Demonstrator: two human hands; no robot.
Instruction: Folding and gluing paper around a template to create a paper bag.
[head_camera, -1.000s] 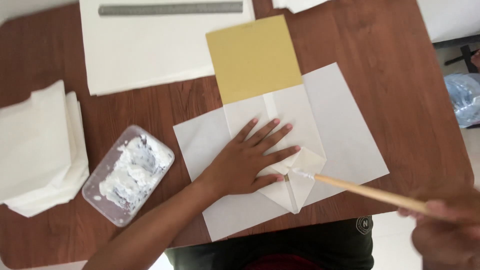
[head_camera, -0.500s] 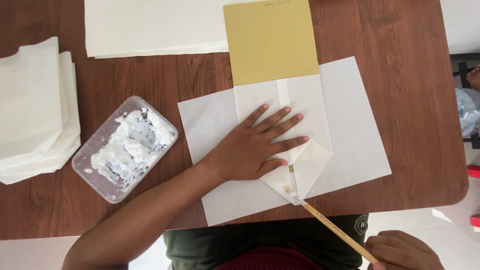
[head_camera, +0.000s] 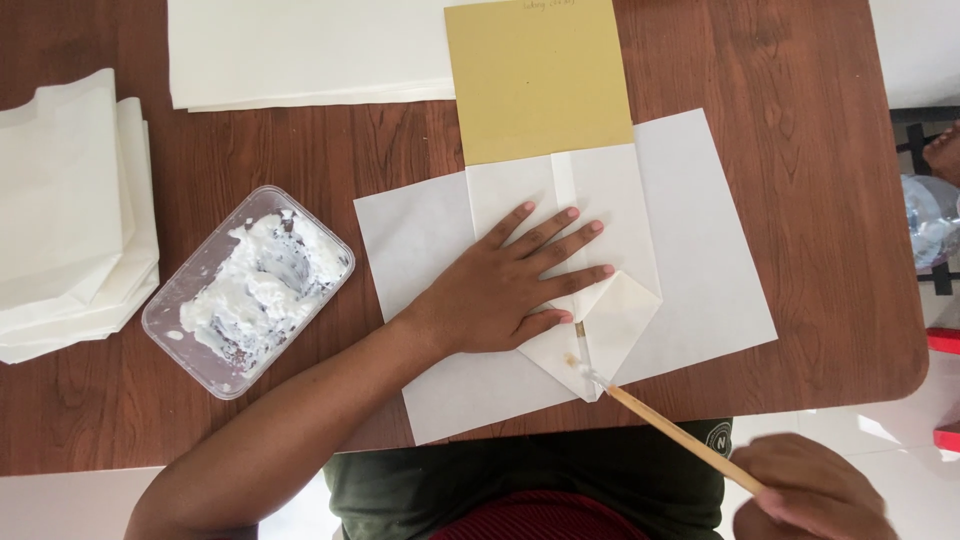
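Note:
My left hand (head_camera: 513, 282) lies flat, fingers spread, pressing down a folded white paper bag (head_camera: 590, 200) wrapped around a mustard-yellow card (head_camera: 538, 78). The bag's bottom flap (head_camera: 612, 330) is folded into a point toward me. My right hand (head_camera: 808, 494), at the lower right edge, holds a thin wooden stick brush (head_camera: 672, 432) whose tip touches the flap's lower corner, where a smear of glue shows. A larger white sheet (head_camera: 708, 270) lies under the bag.
A clear plastic tub of white paste (head_camera: 248, 290) sits left of my forearm. A stack of folded white bags (head_camera: 65, 215) is at the far left. A pile of white sheets (head_camera: 300, 50) lies at the back. The table's front edge is close to my body.
The brush tip has slid down the flap toward its lower corner, and my right hand has moved right. The left hand stays pressed on the bag.

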